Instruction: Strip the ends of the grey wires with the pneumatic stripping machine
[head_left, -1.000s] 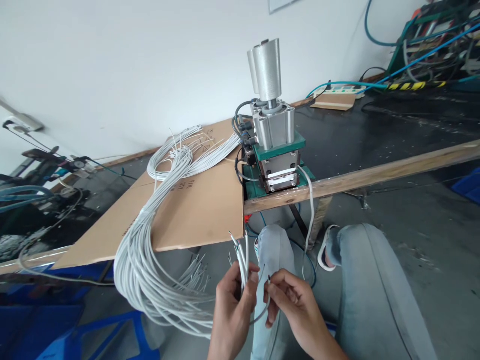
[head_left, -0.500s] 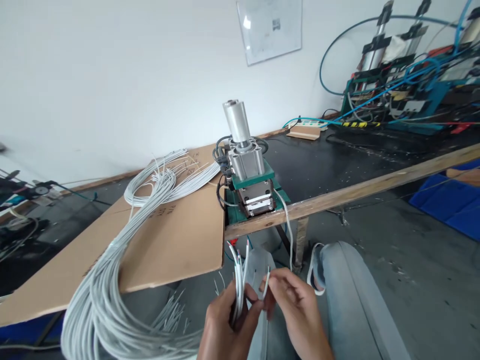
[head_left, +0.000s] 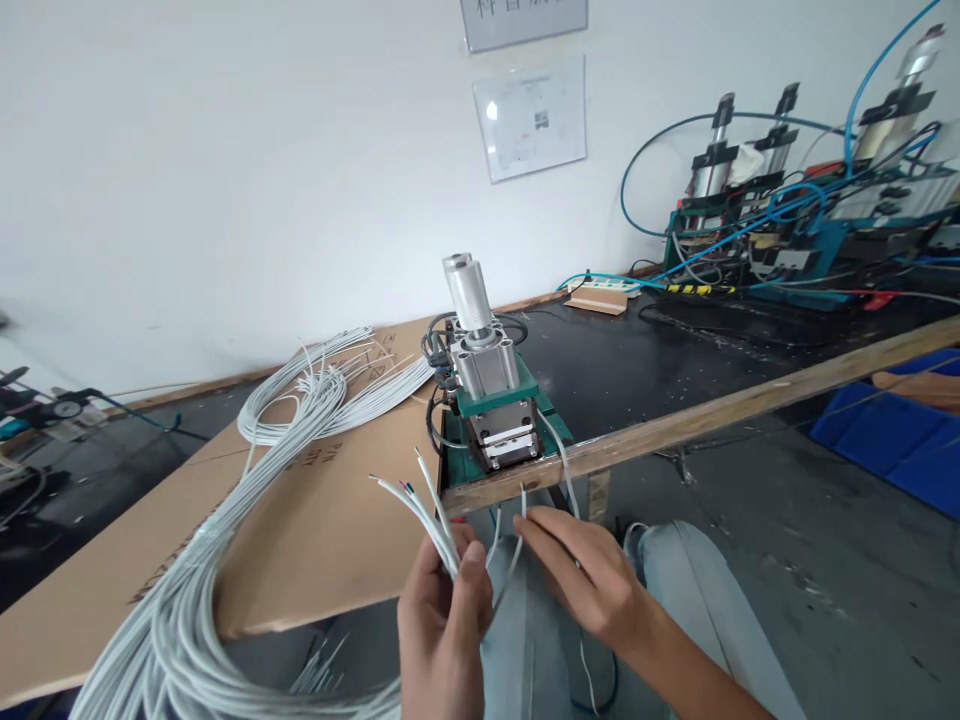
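In my left hand point(head_left: 448, 620) is a small bunch of white cables point(head_left: 431, 515), gripped between thumb and fingers with the cut ends fanned out upward. Coloured cores show at some of the tips. To its right, my right hand point(head_left: 581, 570) pinches a single white cable point(head_left: 523, 505) near its upper end, which points up toward the table edge. Just beyond the hands stands a small pneumatic machine point(head_left: 491, 385) with a silver cylinder on a green base. A thick bundle of white cables point(head_left: 187, 610) hangs over the cardboard at the left and curves down toward my left hand.
The cardboard sheet point(head_left: 352, 560) covers the left part of the black table point(head_left: 637, 360), which has a wooden front edge point(head_left: 705, 410). More pneumatic machines point(head_left: 787, 210) with blue hoses stand at the back right. Blue material point(head_left: 885, 420) lies at right. My knees are below the hands.
My left hand has shifted a little left, and its cable ends now lean left. My right hand has turned palm down, with its single cable raised toward the table edge. The camera view has tilted up.
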